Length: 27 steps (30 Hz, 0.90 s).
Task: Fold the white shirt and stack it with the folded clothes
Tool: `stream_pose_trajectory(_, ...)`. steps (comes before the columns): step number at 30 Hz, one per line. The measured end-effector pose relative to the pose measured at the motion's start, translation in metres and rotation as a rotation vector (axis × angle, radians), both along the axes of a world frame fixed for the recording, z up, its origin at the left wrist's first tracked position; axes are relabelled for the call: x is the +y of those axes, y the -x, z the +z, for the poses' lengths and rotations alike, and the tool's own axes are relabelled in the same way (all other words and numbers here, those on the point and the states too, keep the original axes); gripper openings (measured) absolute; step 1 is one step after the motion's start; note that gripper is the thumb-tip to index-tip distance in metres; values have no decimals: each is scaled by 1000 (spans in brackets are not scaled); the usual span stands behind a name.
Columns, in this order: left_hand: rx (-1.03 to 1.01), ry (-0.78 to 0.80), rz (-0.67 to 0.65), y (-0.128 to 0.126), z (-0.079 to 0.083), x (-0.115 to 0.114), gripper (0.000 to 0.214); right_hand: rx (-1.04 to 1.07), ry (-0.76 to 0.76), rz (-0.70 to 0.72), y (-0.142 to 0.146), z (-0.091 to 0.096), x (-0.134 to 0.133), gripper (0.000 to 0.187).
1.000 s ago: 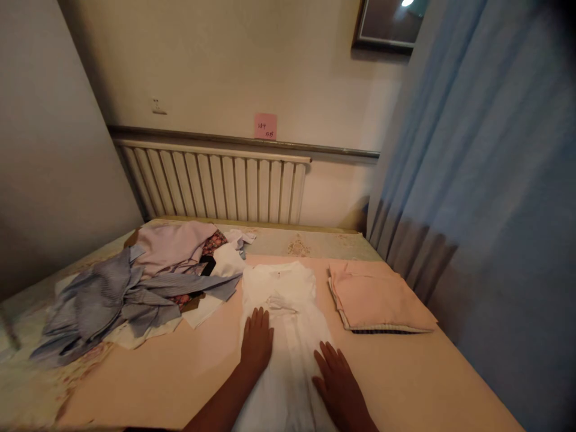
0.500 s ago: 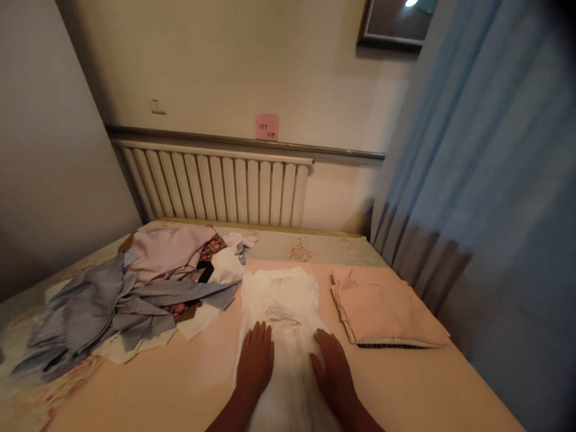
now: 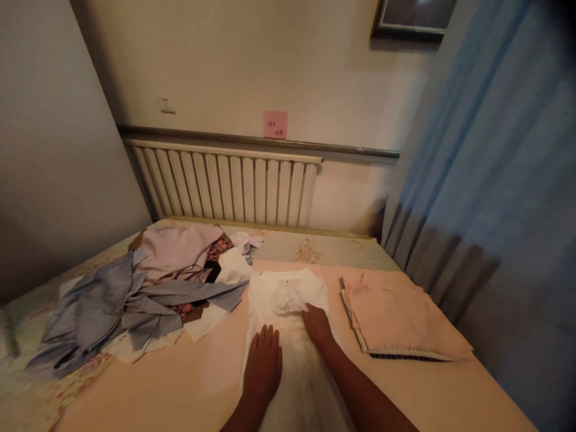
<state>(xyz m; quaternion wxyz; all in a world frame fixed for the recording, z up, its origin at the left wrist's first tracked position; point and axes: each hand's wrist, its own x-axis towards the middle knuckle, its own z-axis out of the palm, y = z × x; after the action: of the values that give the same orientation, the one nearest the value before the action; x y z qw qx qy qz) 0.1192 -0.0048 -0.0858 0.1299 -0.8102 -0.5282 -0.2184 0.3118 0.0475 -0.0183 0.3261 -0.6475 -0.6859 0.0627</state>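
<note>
A white shirt [image 3: 297, 354] lies spread lengthwise on the peach-coloured cloth, its neckline at the far end. My left hand [image 3: 263, 363] rests flat on the shirt's left side, fingers stretched out and pointing away from me. Further up on the right, my right hand [image 3: 318, 327] has its fingers closed at a bunched fold of white fabric just below the neckline. The fingertips are partly hidden, but they appear to pinch that fold.
Left of the shirt is a loose heap of clothes [image 3: 175, 252], with a grey-blue striped garment [image 3: 90, 312] in front. A folded peach-coloured stack [image 3: 400, 312] lies on the right. Behind the bed stands a radiator [image 3: 234, 186]; a blue curtain [image 3: 486, 180] hangs at the right.
My right hand has moved forward from the shirt's right edge to the bunched fold, and its fingers have closed. The left hand stays flat on the shirt. The view has shifted slightly left.
</note>
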Motion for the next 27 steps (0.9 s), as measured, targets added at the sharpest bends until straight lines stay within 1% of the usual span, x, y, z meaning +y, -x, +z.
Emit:
stream_pose_trajectory(3,18,-6,25,-2,2,-2,41,220,-58,-103,-35,12,-6,31)
stream_pose_trajectory(5,12,-11,31,-3,4,-3,41,400,-122,-174,-57,19,-18,38)
stream_pose_trajectory(6,4,-11,37,-4,4,-3,40,508,-162,-201,-67,22,-25,39)
stream_pose_trajectory(7,-5,-10,42,-5,5,-4,40,564,-187,-212,-75,23,-31,39)
stream_pose_trajectory(9,-18,-5,51,-5,7,-4,39,611,-217,-209,-88,25,-42,37)
stream_pose_trajectory(11,-26,1,58,-6,9,-5,38,584,-225,-193,-95,25,-49,37)
stream_pose_trajectory(14,-28,7,58,-6,11,-6,38,527,-231,-197,-96,25,-50,37)
stream_pose_trajectory(16,-27,12,56,-6,12,-6,38,490,-226,-214,-91,27,-48,35)
stream_pose_trajectory(18,-22,17,50,-5,12,-7,38,509,-218,-220,-83,32,-47,32)
stream_pose_trajectory(20,-16,29,45,-5,13,-7,39,590,-203,-208,-73,40,-45,32)
stream_pose_trajectory(23,-11,56,41,-5,15,-7,39,773,-178,-210,-57,50,-42,41)
stream_pose_trajectory(25,-14,67,42,-5,16,-7,39,860,-169,-221,-49,53,-41,47)
stream_pose_trajectory(27,-20,67,44,-5,16,-7,39,884,-152,-223,-42,53,-40,52)
